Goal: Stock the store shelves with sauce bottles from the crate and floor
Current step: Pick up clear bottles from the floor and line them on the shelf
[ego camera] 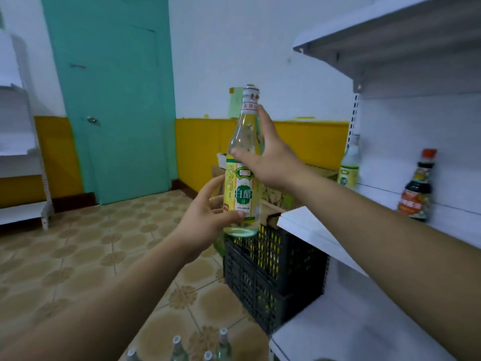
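Floor tiles [78, 256], teal door [117, 100], white shelves [307, 222]

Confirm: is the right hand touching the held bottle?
Touching. Head view: the right hand lays its thumb across the held bottle, fingers behind its neck.

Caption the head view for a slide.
Left hand and right hand hold a vinegar bottle upright near the crate, beside a shelf with a clear bottle and dark bottle.

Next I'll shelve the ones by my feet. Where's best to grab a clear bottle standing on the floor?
Its neck, just below the cap, reaching straight down from above: the floor bottles stand upright and close together, caps up, so necks are free, sides crowded.
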A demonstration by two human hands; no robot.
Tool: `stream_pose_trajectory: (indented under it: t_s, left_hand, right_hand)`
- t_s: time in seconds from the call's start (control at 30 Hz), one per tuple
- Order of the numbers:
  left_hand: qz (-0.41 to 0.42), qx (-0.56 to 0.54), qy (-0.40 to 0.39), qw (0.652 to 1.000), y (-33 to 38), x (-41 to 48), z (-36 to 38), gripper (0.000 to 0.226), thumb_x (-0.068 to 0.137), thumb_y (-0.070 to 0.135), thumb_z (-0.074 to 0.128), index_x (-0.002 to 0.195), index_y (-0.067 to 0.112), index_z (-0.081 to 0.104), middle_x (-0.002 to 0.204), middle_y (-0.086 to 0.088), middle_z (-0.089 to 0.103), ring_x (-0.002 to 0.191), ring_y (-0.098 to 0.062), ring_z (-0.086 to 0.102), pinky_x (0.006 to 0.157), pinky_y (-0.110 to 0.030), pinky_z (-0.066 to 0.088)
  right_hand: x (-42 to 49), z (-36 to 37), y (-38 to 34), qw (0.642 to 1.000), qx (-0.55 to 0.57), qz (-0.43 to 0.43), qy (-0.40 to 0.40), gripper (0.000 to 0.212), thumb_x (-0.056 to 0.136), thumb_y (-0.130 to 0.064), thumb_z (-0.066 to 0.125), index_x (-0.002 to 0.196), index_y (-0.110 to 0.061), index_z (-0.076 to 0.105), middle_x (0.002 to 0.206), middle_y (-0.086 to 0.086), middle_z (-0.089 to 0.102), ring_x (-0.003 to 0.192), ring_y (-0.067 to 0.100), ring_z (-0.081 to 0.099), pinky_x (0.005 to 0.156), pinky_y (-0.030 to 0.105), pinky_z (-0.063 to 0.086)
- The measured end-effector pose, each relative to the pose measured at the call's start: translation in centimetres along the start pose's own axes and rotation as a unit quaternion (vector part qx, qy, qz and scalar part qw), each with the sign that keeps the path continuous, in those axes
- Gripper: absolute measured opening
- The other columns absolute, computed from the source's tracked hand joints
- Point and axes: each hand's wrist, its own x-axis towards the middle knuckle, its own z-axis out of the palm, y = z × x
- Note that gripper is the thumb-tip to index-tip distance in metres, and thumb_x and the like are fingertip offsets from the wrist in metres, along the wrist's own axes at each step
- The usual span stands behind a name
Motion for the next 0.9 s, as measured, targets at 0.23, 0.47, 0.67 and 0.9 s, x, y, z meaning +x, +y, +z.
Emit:
stream_pose_trajectory:
  t_s: [0.23,0.47,0.67,0.9]
  left_hand:
    - [0.023,0.049,-0.129,0.99,-3.3,6.4,6.7,0.077,0.082,0.002,0.07,0.135,0.043,0.032,0.117,0.002,0.061,0.094,-0.014,0.068,0.086,-0.038,0.054]
    - [0.026,0.075,-0.254,0.964,-7.4,12.7,15.8,0.076,0.085,0.009,0.069,0.136,0.048,0.028,0.127,0.003,0.054,0.11,-0.012,0.058,0.092,-0.036,0.051]
    - [0.007,0.315,-0.293,0.903,-12.1,17.2,18.9,0.083,0.086,0.046,0.063,0.151,0.033,0.014,0.154,-0.001,0.031,0.14,-0.019,0.03,0.11,-0.037,0.031]
    - [-0.002,0.588,-0.308,0.748,-15.6,20.7,19.3,0.074,0.086,0.074,0.029,0.149,0.036,0.019,0.161,0.007,0.007,0.148,-0.017,0.002,0.116,-0.057,0.004]
  right_hand:
    - [-1.8,-6.0,7.0,0.993,-0.015,0.098,0.062,0.096,0.088,-0.032,0.068,0.144,-0.059,-0.005,0.141,-0.012,0.05,0.104,0.019,0.066,0.08,0.048,0.059]
    - [-3.5,-11.8,13.5,0.973,-0.082,0.158,0.146,0.094,0.092,-0.023,0.064,0.15,-0.05,-0.006,0.148,-0.007,0.043,0.112,0.015,0.057,0.086,0.031,0.051]
    - [-3.1,-14.2,19.2,0.958,-0.11,0.207,0.167,0.095,0.091,-0.023,0.066,0.148,-0.052,-0.004,0.149,-0.001,0.044,0.121,0.024,0.057,0.097,0.046,0.051]
    - [-1.3,-15.4,24.3,0.944,-0.143,0.232,0.187,0.095,0.09,-0.028,0.066,0.146,-0.056,-0.006,0.144,0.004,0.046,0.117,0.025,0.058,0.095,0.048,0.052]
